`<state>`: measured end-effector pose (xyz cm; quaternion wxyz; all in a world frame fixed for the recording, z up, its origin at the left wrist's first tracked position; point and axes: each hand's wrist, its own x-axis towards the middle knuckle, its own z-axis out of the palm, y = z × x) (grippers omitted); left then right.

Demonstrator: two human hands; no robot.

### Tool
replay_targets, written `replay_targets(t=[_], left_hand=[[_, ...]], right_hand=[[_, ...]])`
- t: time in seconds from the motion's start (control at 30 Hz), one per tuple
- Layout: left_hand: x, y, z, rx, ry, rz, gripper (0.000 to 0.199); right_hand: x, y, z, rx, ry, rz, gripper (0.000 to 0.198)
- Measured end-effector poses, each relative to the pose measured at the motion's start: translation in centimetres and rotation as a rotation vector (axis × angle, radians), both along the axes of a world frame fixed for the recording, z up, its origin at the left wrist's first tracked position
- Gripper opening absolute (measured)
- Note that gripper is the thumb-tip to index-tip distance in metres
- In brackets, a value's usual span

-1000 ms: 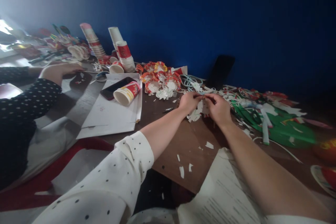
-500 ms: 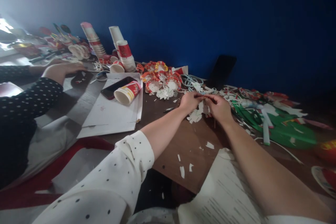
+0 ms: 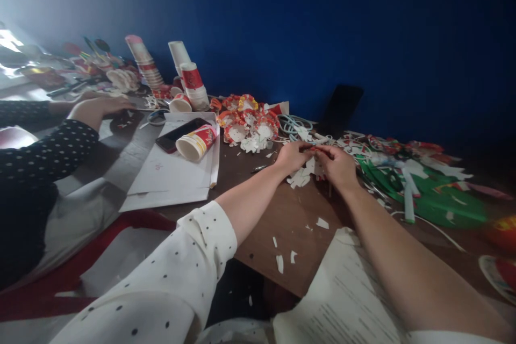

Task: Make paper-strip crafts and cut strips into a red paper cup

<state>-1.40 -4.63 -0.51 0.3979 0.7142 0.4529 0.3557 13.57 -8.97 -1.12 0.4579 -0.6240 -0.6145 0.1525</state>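
Observation:
Fingertips of my left hand [image 3: 293, 157] and my right hand [image 3: 337, 165] meet over the brown table, pinched together. Between and below them is a cut paper-cup flower [image 3: 309, 166] with white petal-like strips and a bit of red at the fingers. My fingers hide much of it. Behind my left hand lies a cluster of red-and-yellow cut cup flowers [image 3: 245, 118], with a white petalled one [image 3: 256, 143] at its front. A small dark pen-like object [image 3: 258, 169] rests beside my left wrist.
White paper scraps [image 3: 279, 263] dot the brown table [image 3: 278, 215]. At left, a printed cup [image 3: 196, 142] lies by a phone [image 3: 177, 135] on white paper [image 3: 161, 177]. Cup stacks [image 3: 193, 86] stand behind. A co-worker's sleeve [image 3: 60, 150] is far left; green material [image 3: 447, 204] lies right.
My hands stay pinched in nearly the same place; a little more red shows at the fingertips. The co-worker's hand has shifted slightly right.

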Motion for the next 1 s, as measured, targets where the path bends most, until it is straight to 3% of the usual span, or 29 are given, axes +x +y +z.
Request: replay_targets(t=[0.23, 0.63, 1.0], left_hand=[[0.0, -0.1, 0.2, 0.033, 0.102, 0.071, 0.038], [-0.1, -0.1, 0.2, 0.004, 0.083, 0.05, 0.035], [-0.3, -0.9, 1.1, 0.134, 0.261, 0.034, 0.032]], right_hand=[[-0.3, -0.2, 0.2, -0.002, -0.01, -0.004, 0.033], [-0.2, -0.1, 0.1, -0.005, -0.003, 0.032, 0.032], [0.0, 0.0, -0.3, -0.008, -0.002, -0.004, 0.033]])
